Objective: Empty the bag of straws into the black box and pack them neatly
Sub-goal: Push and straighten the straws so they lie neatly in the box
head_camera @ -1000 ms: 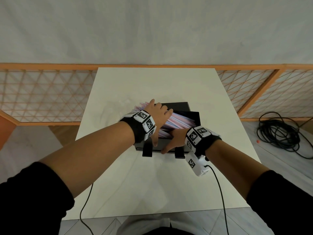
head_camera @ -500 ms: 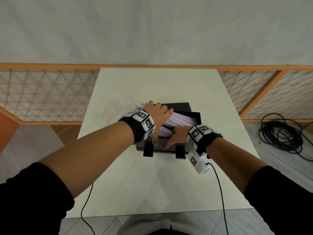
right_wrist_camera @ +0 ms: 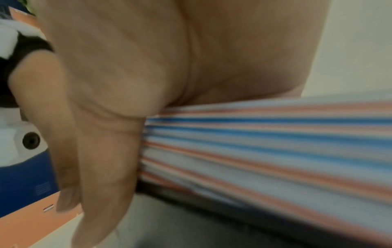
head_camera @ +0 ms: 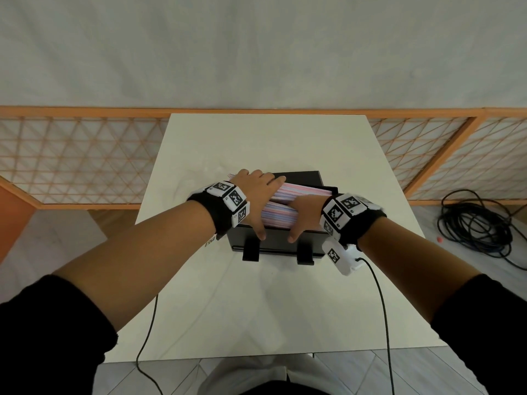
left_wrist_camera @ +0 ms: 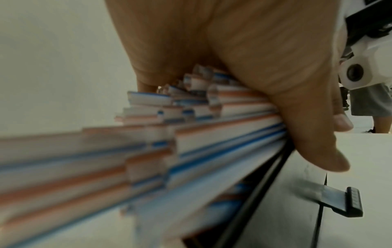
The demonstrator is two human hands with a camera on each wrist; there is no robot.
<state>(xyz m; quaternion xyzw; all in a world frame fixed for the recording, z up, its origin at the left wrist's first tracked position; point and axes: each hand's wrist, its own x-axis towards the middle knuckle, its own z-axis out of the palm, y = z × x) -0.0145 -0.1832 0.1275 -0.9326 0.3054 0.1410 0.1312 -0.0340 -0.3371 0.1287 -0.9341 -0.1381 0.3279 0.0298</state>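
The black box (head_camera: 278, 243) sits mid-table with its lid (head_camera: 302, 178) open behind it. A thick bundle of red, blue and white striped straws (head_camera: 281, 212) lies across the box, its left ends sticking out past the wall. My left hand (head_camera: 258, 195) grips the bundle's left part, fingers over the top and thumb down the box's near side. My right hand (head_camera: 303, 215) grips the right part the same way. Up close, the straws (left_wrist_camera: 191, 134) are under my left palm (left_wrist_camera: 254, 50), and the straws (right_wrist_camera: 265, 142) run from under my right palm (right_wrist_camera: 148, 58).
Two black clasps (head_camera: 251, 252) (head_camera: 305, 253) hang off the box's front. The white table (head_camera: 271, 303) holds a faint clear plastic sheet (head_camera: 199, 178) left of the box. An orange lattice fence (head_camera: 71, 161) rings the table; a black cable coil (head_camera: 479, 223) lies on the floor.
My right hand has slid from the box's front edge up onto the bundle. The straws' right ends now lie lower in the box. The left hand has barely moved.
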